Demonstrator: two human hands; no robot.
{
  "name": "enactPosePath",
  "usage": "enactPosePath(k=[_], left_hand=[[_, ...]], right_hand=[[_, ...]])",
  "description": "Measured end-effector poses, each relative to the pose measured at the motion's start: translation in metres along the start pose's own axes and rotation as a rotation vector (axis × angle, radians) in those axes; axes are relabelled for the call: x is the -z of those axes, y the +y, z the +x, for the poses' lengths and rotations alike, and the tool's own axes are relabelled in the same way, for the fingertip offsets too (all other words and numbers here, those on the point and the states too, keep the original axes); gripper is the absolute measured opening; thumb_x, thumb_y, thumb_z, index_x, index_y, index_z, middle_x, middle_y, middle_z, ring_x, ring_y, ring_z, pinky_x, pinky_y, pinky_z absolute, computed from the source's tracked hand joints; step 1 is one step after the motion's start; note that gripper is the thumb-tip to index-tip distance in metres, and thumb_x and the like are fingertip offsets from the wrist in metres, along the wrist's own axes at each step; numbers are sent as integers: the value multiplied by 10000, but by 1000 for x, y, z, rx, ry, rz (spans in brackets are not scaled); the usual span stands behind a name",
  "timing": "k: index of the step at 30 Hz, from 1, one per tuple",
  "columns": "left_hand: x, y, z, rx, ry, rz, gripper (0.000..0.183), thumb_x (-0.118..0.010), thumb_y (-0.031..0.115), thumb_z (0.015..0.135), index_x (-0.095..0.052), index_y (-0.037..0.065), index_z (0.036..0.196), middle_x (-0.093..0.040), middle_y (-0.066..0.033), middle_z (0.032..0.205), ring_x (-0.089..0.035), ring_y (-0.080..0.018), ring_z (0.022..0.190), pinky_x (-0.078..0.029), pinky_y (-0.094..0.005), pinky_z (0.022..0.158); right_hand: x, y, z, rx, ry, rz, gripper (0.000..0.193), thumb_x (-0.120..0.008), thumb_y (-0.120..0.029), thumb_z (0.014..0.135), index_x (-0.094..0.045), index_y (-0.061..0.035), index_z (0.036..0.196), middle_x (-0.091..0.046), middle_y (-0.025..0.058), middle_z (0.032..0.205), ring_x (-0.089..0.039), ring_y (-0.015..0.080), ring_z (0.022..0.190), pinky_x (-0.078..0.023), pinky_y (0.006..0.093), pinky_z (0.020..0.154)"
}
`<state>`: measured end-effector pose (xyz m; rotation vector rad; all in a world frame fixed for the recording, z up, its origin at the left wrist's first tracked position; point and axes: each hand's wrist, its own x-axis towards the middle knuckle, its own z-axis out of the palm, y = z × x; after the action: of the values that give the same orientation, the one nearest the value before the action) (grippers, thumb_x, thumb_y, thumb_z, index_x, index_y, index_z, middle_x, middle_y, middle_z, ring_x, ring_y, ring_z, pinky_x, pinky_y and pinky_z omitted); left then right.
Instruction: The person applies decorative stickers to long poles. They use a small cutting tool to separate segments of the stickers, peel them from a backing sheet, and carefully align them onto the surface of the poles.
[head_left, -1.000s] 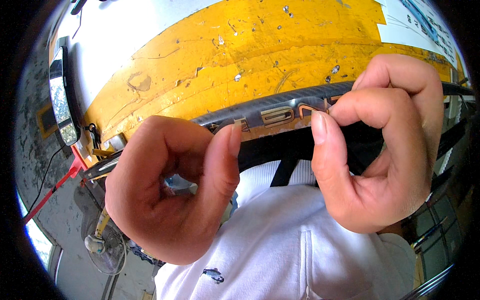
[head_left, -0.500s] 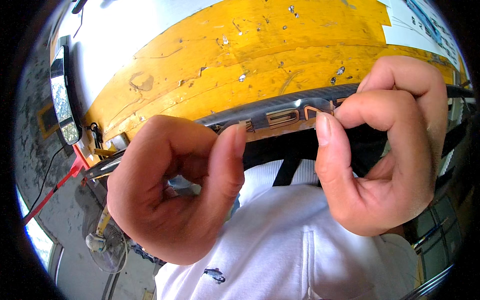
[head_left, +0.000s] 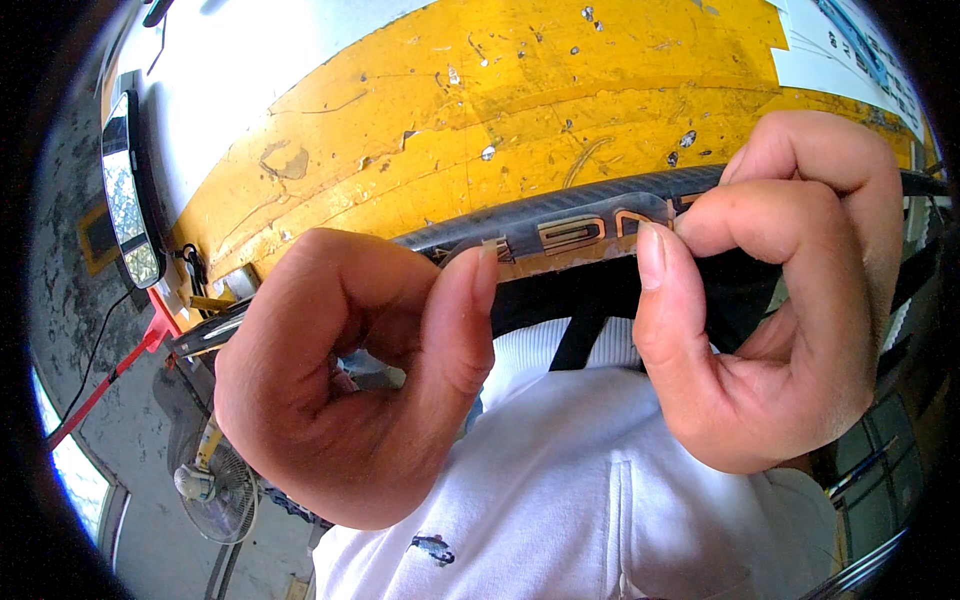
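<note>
We have two bare hands on one clear strip of film (head_left: 575, 240) with metallic lettering, just off the view's centre toward two o'clock. Our left hand (head_left: 340, 390), at eight o'clock, has its thumb-and-forefinger grip pinching one end; our right hand (head_left: 800, 310), at three, pinches the other. Behind the film runs one dark, carbon-patterned bar (head_left: 670, 183). Past it, toward twelve, we see one yellow tabletop (head_left: 400, 150); one fan (head_left: 215, 490) stands at eight.
</note>
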<state>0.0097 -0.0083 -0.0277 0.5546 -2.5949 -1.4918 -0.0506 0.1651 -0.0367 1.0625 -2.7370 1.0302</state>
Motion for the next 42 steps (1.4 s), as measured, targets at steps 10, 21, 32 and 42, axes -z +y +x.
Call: enactPosePath(k=[10,21,32,42], left_hand=[[2,-1,0,-15,-7,18,239,-704,96,824,-532,51,665,-501,-4,505,-356,-24,381,-209,-185,355],[3,-4,0,-30,-24,36,243,-698,87,828,-529,50,658,-501,-4,498,-352,-20,380,-211,-187,353],[11,3,1,10,-84,97,208,-690,105,844,-543,36,715,-535,-18,543,-381,-24,397,-263,-173,372],[15,-1,1,-45,-91,60,208,-694,116,850,-548,40,723,-551,-26,549,-399,-23,403,-259,-164,366]], right_hand=[[1,1,0,11,-36,0,235,-658,77,654,-547,-27,833,-469,116,916,-467,183,747,-387,279,661],[-12,0,-5,0,93,44,226,-656,79,656,-548,-26,825,-470,111,903,-466,182,733,-385,281,651],[1,-1,0,8,-11,13,239,-662,90,651,-550,-13,836,-487,120,899,-474,188,739,-387,280,663],[4,2,1,44,-44,10,247,-653,102,664,-540,-16,849,-473,111,874,-463,186,722,-373,283,649]])
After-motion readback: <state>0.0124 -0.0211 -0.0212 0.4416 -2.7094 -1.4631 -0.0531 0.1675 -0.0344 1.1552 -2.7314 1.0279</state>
